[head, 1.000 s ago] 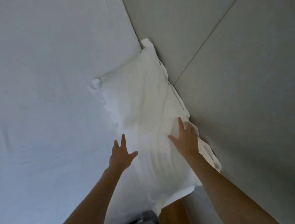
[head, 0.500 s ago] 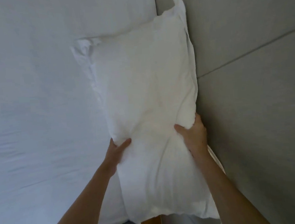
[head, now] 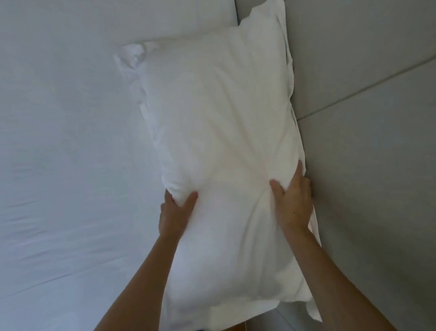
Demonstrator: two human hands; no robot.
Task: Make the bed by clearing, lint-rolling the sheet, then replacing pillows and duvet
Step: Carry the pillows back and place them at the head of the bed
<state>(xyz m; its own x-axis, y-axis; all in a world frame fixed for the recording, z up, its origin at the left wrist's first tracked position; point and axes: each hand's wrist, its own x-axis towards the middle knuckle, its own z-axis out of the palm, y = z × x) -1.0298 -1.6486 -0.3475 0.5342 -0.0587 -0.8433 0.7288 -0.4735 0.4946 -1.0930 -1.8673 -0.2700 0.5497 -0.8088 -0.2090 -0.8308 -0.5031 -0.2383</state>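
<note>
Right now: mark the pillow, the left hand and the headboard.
pillow (head: 220,107): head view, middle of its upper face.
left hand (head: 175,213): head view, back of the hand.
headboard (head: 382,178): head view, bare grey panel below the seam.

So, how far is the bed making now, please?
Looks done: the white fitted sheet lies bare and mostly smooth, so clearing seems finished; lint-rolling cannot be confirmed. In hand: the left hand and right hand both grip the plump white pillow, setting it along the grey padded headboard. Left: no duvet is in view, and whether more pillows remain cannot be told.
</note>
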